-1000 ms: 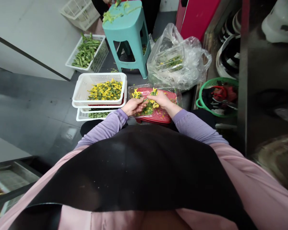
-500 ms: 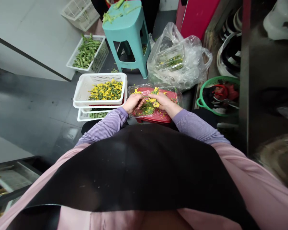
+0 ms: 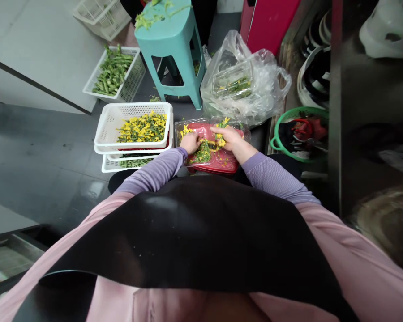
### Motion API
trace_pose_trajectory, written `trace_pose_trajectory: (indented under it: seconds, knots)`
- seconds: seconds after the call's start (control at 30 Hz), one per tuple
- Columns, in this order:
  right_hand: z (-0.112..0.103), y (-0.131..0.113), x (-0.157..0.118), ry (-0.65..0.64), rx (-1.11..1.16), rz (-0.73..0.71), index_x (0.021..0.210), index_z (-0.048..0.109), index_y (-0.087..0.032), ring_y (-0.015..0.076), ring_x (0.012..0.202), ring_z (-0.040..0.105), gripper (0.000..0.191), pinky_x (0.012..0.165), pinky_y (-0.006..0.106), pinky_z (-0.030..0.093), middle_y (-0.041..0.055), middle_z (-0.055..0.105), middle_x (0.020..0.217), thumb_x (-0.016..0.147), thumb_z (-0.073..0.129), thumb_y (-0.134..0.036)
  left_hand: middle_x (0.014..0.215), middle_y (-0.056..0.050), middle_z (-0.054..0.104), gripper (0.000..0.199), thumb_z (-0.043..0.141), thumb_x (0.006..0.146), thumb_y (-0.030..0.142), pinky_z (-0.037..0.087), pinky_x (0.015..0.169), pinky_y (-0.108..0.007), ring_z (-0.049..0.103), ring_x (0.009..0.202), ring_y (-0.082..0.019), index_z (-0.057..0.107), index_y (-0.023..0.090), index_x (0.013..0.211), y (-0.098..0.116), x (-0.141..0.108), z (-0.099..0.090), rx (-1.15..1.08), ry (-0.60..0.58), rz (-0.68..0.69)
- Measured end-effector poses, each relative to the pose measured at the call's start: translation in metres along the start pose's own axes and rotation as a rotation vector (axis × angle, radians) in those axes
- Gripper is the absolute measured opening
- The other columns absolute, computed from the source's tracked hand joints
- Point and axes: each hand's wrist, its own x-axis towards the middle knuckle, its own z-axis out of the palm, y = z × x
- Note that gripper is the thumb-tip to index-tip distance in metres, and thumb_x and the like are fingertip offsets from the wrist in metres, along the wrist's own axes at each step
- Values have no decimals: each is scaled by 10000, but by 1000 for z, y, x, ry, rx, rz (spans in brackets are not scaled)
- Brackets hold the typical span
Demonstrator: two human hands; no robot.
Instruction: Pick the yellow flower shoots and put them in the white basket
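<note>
My right hand (image 3: 231,137) is closed round a small bunch of yellow flowers (image 3: 220,139) on green stems, some blooms showing above and below the fingers. To its left, my left hand (image 3: 190,143) is closed with fingertips pointing down into a clear plastic box (image 3: 179,129); what it pinches, if anything, is hidden. Loose green stems and yellow bits (image 3: 203,153) lie in the box just below the left fingers. Beneath the box is a red plastic stool or tray (image 3: 226,166), with small scraps on it.
Stacked white baskets (image 3: 100,127) on the left hold more yellow flowers. Beyond them, green stalks fill another white basket (image 3: 139,67). A turquoise stool (image 3: 168,33), a clear plastic bag (image 3: 263,107) with a packed box, and a green basin (image 3: 276,143) stand around.
My left hand has moved away from the flower bunch, dropping lower into the box with its back turned up. My right hand still holds the flowers. The whole view has shifted slightly.
</note>
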Motion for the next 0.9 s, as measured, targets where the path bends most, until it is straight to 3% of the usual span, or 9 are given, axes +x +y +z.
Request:
trace_pose_trajectory:
  seconds: [0.07, 0.17, 0.33, 0.5, 0.67, 0.77, 0.9]
  knots:
    - [-1, 7, 3, 17, -166, -56, 701, 581, -142, 122, 550, 539, 202, 586, 276, 478, -10, 598, 610, 629, 768, -116, 864, -97, 674, 98, 589, 883, 177, 493, 746, -280, 611, 750, -152, 643, 99, 909, 2, -10, -12, -411, -47, -121]
    - [0, 15, 6, -23, -356, -149, 705, 618, -140, 141, 654, 585, 232, 749, 317, 505, -4, 643, 680, 568, 804, -127, 726, -49, 642, 122, 581, 922, 202, 409, 494, -187, 507, 490, -66, 607, 92, 875, 7, -29, -31, -1012, -231, -265]
    - [7, 25, 5, -156, -345, -149, 814, 657, -142, 196, 798, 648, 351, 888, 390, 503, 35, 699, 803, 536, 853, -227, 611, -22, 590, 168, 554, 944, 133, 337, 388, -141, 432, 391, -26, 589, 63, 795, 16, -50, -43, -1400, -295, -417]
    - [6, 26, 5, -193, -310, -173, 831, 672, -136, 215, 847, 667, 285, 928, 406, 496, 66, 714, 855, 606, 810, -243, 631, -54, 627, 180, 499, 958, 94, 391, 412, -145, 483, 410, -40, 629, 39, 847, 17, -56, -45, -1451, -327, -467]
    - [7, 18, -3, -196, -231, -144, 769, 636, -158, 165, 723, 632, 233, 772, 330, 534, 26, 680, 759, 613, 807, -189, 637, -43, 625, 139, 590, 923, 132, 411, 440, -166, 495, 435, -51, 642, 53, 821, 19, -58, -48, -1281, -331, -445]
    - [10, 11, -7, -194, -110, -56, 755, 590, -172, 131, 617, 579, 231, 612, 268, 504, 6, 635, 681, 652, 798, -167, 633, -5, 581, 153, 606, 921, 179, 396, 459, -161, 454, 449, -39, 611, 84, 802, 24, -57, -48, -1284, -223, -334]
    - [8, 3, -7, -171, 53, 108, 745, 538, -162, 58, 446, 386, 184, 424, 205, 344, -11, 561, 624, 734, 721, -156, 689, -5, 571, 175, 544, 944, 254, 439, 535, -184, 450, 503, -53, 623, 109, 887, 22, -54, -38, -1131, -71, -132]
